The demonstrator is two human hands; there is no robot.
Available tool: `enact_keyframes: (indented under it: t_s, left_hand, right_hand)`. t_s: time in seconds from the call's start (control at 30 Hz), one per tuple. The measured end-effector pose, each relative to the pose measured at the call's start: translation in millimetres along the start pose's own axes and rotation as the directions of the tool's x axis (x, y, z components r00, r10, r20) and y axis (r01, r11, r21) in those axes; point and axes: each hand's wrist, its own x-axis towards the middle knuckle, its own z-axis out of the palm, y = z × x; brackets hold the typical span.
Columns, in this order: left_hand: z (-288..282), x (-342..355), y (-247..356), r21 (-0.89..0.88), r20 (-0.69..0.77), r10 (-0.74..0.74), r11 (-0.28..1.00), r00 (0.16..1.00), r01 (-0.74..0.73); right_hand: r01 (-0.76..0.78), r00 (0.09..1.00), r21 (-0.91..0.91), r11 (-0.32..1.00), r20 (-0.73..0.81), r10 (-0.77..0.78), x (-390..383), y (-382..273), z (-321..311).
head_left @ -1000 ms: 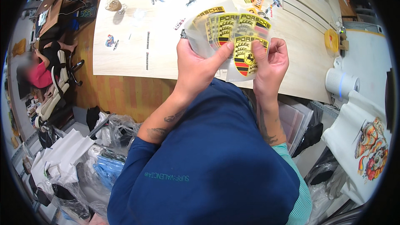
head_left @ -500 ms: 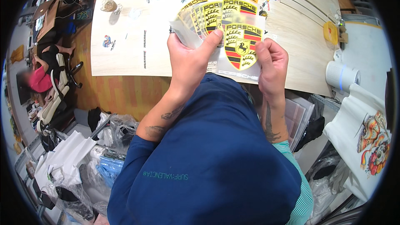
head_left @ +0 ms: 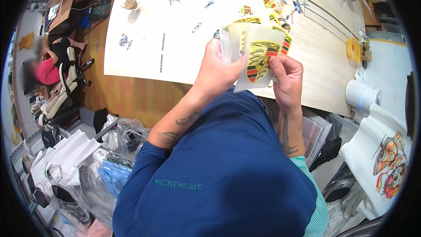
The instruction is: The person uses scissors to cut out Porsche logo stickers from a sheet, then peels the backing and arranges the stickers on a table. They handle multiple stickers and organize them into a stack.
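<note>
A small stack of translucent film sheets, printed with yellow, red and black shield crests, is held just above the near edge of the table. My left hand is closed round its left side, with the thumb on top. My right hand pinches the right edge of the front film sheet between thumb and bent fingers. This front sheet stands tilted, and its crest shows narrowed and partly hazy. It hides much of the other sheets, whose yellow edges peek out behind.
The pale wooden table carries several small printed decals and a drinking glass at the left. At the right are a yellow tape roll and a white cylinder. Plastic-bagged clothes lie lower left; a person sits beyond.
The fanned crest sheets have been drawn together, and the front sheet has swung from lying nearly flat to tilted. My left hand has moved right, closer to my right hand.
</note>
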Motion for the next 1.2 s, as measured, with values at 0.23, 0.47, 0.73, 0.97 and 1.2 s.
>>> enact_keyframes:
  t_s: [0.23, 0.47, 0.73, 0.97, 1.2]
  left_hand:
    - [-17, 7, 5, -0.545, 0.264, -0.278, 0.747, 0.924, 0.381]
    - [-16, 9, 3, -0.685, 0.34, -0.17, 0.629, 0.925, 0.367]
    - [-13, 5, 4, -0.732, 0.433, -0.128, 0.529, 0.893, 0.43]
    - [-11, 4, -6, 0.024, 0.038, 0.036, 0.999, 0.999, -0.037]
    - [0, 5, -5, 0.05, 0.007, 0.143, 0.988, 0.99, -0.143]
  right_hand:
    - [-0.016, 0.984, 0.306, 0.952, -0.162, 0.068, 7, 2, -29]
    - [0.084, 0.976, 0.246, 0.966, -0.214, -0.03, 2, -15, -27]
    - [0.134, 0.95, 0.15, 0.98, -0.302, -0.084, -1, -20, -18]
    - [0.187, 0.88, -0.55, 0.814, -0.274, -0.388, -12, -15, -3]
    - [0.318, 0.834, -0.58, 0.75, -0.206, -0.513, -11, -10, 20]
